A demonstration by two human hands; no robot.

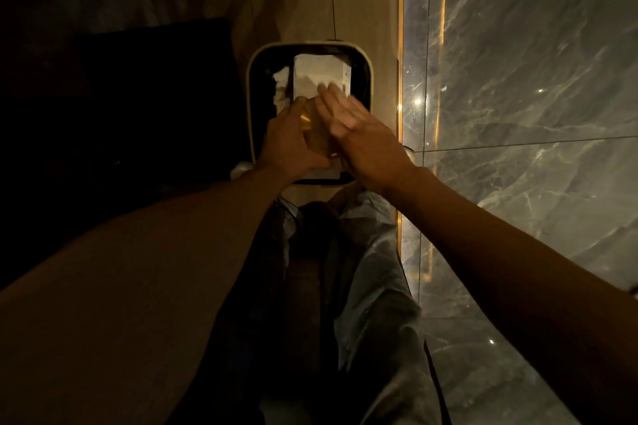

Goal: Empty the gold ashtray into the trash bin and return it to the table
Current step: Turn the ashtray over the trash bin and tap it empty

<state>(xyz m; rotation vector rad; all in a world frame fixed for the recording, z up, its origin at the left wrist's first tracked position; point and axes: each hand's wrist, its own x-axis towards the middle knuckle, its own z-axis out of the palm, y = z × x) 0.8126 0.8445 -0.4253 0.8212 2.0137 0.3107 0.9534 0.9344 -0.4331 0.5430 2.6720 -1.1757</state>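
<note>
dim marble floor point(518, 62), trash bin point(371, 79), left hand point(288, 141) apparently clamped on gold ashtray point(316, 134), right hand point(355, 128) flat, fingers together

Both bare forearms reach forward from the bottom corners of the head view and converge toward twelve o'clock. The left hand point(288, 143) is curled, back of the hand up, thumb at about five o'clock and fingers wrapped over at eleven, clamped around the gold ashtray point(316, 133). The right hand point(348, 121) is flat and spread, palm facing left, fingers pointing to eleven o'clock and slightly blurred, pressed against the ashtray's right side. The two wrists are near each other.
</note>
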